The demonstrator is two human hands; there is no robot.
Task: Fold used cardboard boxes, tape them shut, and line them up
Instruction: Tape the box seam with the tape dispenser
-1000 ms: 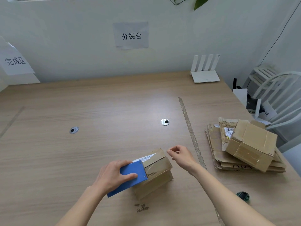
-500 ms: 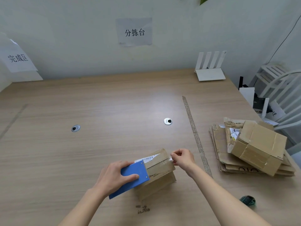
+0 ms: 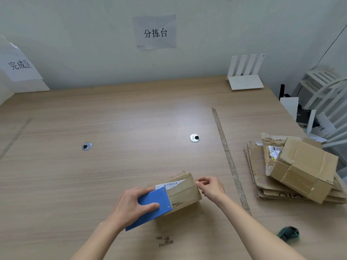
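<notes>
A small folded cardboard box [image 3: 185, 193] with a barcode label sits on the wooden table [image 3: 112, 128] near its front edge. My left hand [image 3: 131, 205] grips a blue tape dispenser [image 3: 152, 207] that rests on the box's left end. My right hand [image 3: 210, 186] pinches at the box's right top edge, apparently on the end of clear tape drawn across the top; the tape itself is hard to make out. At the right lies a stack of flattened cardboard [image 3: 262, 177] with a taped box [image 3: 304, 167] on top.
A long strip of tape [image 3: 228, 158] is stuck down the table right of centre. A dark green object [image 3: 288, 233] lies at the front right. Two cable grommets [image 3: 194, 137] sit mid-table, a white router [image 3: 245, 79] at the back, white chairs [image 3: 328, 94] beyond the right edge.
My right hand has come in from above the table to the box's right top edge and closed its fingertips there. The left hand with the dispenser has stayed on the box.
</notes>
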